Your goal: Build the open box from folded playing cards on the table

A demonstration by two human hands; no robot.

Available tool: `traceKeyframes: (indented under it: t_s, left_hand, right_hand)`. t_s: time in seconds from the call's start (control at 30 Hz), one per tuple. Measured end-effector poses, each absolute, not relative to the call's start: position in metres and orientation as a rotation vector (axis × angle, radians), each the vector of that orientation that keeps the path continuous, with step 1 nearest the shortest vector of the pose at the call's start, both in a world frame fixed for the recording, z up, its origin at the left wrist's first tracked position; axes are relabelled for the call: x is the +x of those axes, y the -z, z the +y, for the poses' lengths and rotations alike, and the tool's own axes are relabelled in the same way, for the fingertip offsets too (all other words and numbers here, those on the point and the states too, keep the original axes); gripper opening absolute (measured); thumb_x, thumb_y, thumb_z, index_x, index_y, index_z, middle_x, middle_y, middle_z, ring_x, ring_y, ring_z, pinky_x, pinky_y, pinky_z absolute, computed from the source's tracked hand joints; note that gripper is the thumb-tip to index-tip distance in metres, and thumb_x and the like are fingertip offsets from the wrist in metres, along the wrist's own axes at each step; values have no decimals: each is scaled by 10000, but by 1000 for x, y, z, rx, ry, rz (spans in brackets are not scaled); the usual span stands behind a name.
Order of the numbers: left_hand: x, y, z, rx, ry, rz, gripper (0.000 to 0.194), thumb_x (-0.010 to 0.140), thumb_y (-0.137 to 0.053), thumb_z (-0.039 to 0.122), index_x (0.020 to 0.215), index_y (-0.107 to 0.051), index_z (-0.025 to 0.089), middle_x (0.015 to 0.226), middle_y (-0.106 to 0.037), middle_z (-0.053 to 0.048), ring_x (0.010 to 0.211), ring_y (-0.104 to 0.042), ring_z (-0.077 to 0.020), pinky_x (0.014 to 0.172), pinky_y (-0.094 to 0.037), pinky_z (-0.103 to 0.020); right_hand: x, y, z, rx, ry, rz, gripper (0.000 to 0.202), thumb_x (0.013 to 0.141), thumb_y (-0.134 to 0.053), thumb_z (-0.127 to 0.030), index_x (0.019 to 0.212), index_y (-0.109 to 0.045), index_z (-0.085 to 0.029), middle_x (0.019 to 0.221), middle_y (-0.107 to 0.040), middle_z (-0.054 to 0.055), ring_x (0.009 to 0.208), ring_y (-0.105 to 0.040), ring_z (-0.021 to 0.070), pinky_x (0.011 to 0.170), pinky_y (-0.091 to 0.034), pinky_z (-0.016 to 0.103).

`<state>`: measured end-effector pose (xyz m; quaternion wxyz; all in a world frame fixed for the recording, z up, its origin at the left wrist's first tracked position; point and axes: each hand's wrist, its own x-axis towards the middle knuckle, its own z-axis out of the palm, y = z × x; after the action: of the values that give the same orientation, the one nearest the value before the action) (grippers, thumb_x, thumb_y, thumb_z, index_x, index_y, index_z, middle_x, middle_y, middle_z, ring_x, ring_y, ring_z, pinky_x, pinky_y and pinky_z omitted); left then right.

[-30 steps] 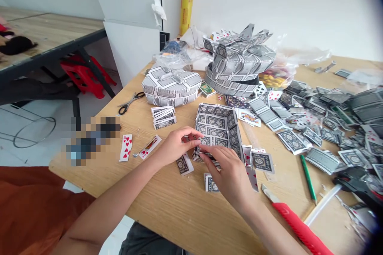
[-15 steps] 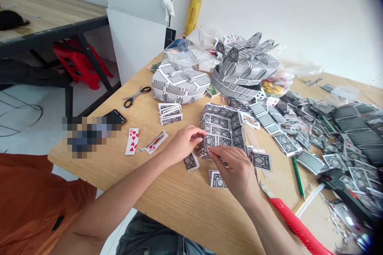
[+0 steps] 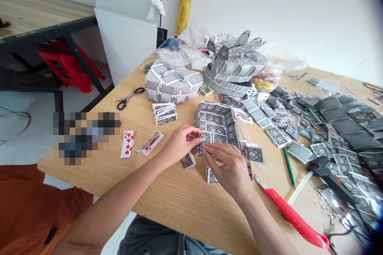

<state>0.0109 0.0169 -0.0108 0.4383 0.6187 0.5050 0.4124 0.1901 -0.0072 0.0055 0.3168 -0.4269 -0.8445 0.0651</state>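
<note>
An open box (image 3: 216, 121) folded from patterned playing cards sits on the table before me. At its near left corner my left hand (image 3: 183, 143) pinches the wall between thumb and fingers. My right hand (image 3: 229, 167) is closed at the near side of that corner, thumb and forefinger pinched on the rim. My right hand covers much of the near wall. Loose cards lie close by: a card (image 3: 188, 161) below my left hand and another (image 3: 212, 175) beside my right hand.
A woven card lid-like piece (image 3: 173, 83) and a taller card basket (image 3: 235, 67) stand behind. Scissors (image 3: 130, 97), a ten of hearts (image 3: 127, 144) and folded cards (image 3: 165, 114) lie left. On the right are a red-handled knife (image 3: 293, 215), green pencil (image 3: 289, 168), glue gun (image 3: 332, 179) and heaped cards.
The view has shifted slightly, so the scene sits further left. Both hands stay at the same corner of the box, with little visible movement against it.
</note>
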Motion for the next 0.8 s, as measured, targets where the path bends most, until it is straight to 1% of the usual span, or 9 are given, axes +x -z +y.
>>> traceKeyframes:
  t_s: [0.07,0.2,0.3,0.4,0.47,0.6,0.8]
  left_hand:
    - [13,13,16,1504,-1045,1258,246,823,-683,323,1016,-683,171,1055,-670,-62,911,-646,-165,796,-532,-277]
    - [16,15,15,1446,-1033,1263,273,798,-704,318,1029,-679,175,1069,-671,-66,872,-646,-155,750,-538,-262]
    - [16,16,16,1415,-1024,1266,278,804,-692,330,1032,-676,173,1041,-682,-69,860,-640,-156,731,-528,-259]
    - [16,17,17,1384,-1002,1272,312,800,-689,362,1042,-673,166,986,-683,-72,840,-635,-162,715,-518,-264]
    - [17,18,17,1381,-991,1275,316,798,-688,374,1036,-675,166,969,-677,-70,833,-631,-164,710,-513,-265]
    - [17,18,17,1412,-997,1268,268,812,-670,370,997,-687,177,1018,-653,-69,843,-617,-155,711,-505,-257]
    - [17,16,17,1385,-979,1250,265,817,-667,359,1003,-671,170,1018,-647,-75,865,-606,-158,727,-506,-257]
  right_hand:
    - [190,-4,-7,-1115,-169,-2210,138,895,-590,-193,897,-727,-210,914,-762,41,848,-700,192,780,-504,359]
    - [191,0,-7,-1115,-206,-2175,127,899,-592,-181,905,-716,-207,906,-759,30,843,-694,180,772,-492,341]
    - [195,1,-8,-1146,-241,-2158,130,894,-612,-188,976,-713,-190,935,-757,37,861,-691,185,781,-494,342]
    - [200,0,-10,-1179,-248,-2137,165,906,-587,-169,1017,-709,-179,956,-754,46,879,-689,187,791,-494,341]
    - [203,-1,-11,-1187,-259,-2131,168,915,-565,-154,989,-713,-183,943,-755,42,872,-692,183,792,-493,338]
    - [204,0,-10,-1231,-314,-2117,153,904,-580,-154,954,-717,-200,922,-759,30,867,-698,188,802,-493,349]
    - [204,-3,-9,-1228,-300,-2124,130,887,-607,-154,918,-722,-206,965,-757,25,862,-695,190,788,-485,353]
